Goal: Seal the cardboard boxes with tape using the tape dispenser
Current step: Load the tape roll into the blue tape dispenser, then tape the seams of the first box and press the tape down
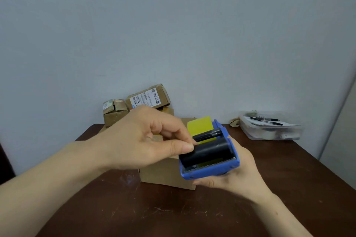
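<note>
Right hand [231,173] grips the tape dispenser [212,169], left hand [138,136] pinches its roller [208,152], seemingly threading tape [200,127]; next, draw it onto the cardboard box [163,178].

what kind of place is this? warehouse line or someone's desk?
Probably a home or small-office desk, not a warehouse: scratched dark wooden table against a plain wall, a few small labelled cardboard boxes, a clear plastic tub holding pens.

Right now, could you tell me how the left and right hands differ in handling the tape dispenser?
The right hand holds the blue tape dispenser from below; the left hand sits above it. The right hand cups its frame; the left hand pinches at its small black roller. Both touch it.
</note>
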The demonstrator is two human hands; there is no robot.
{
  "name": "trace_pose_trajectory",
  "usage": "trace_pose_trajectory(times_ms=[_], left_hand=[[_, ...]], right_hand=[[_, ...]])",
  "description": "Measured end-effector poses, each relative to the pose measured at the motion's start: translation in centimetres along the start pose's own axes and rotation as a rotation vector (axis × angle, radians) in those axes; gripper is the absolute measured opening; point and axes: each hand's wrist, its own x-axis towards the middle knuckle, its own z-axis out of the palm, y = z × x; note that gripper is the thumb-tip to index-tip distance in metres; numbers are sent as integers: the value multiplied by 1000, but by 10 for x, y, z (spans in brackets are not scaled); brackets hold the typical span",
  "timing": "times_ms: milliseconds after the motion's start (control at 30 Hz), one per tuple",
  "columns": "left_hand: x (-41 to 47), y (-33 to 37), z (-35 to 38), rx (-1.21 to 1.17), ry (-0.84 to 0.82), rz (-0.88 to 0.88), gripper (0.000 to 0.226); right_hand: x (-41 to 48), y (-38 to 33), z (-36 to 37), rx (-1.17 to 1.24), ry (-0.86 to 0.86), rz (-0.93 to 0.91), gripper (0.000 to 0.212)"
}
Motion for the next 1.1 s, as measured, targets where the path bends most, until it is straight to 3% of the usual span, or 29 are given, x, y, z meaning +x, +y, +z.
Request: trace_pose_trajectory(times_ms=[133,200,400,600,867,1000,1100], left_hand=[[3,1,0,377,38,168,19],[4,-1,1,424,58,198,18],[10,-3,17,-82,353,-82,8],[24,5,29,-294,404,-209,8],[32,-22,14,-232,350,-440,10],[29,-44,8,-150,280,-536,7],[30,-53,6,-131,217,-511,7]], right_hand=[[3,7,0,-96,-54,40,62],[5,6,1,-110,-88,39,63],[11,9,-1,-127,-114,65,66],[8,10,9,-114,-169,134,62],[-4,19,-4,69,-289,334,45],[-2,20,-22,109,-374,407,49],[5,14,-37,101,-443,450,56]])
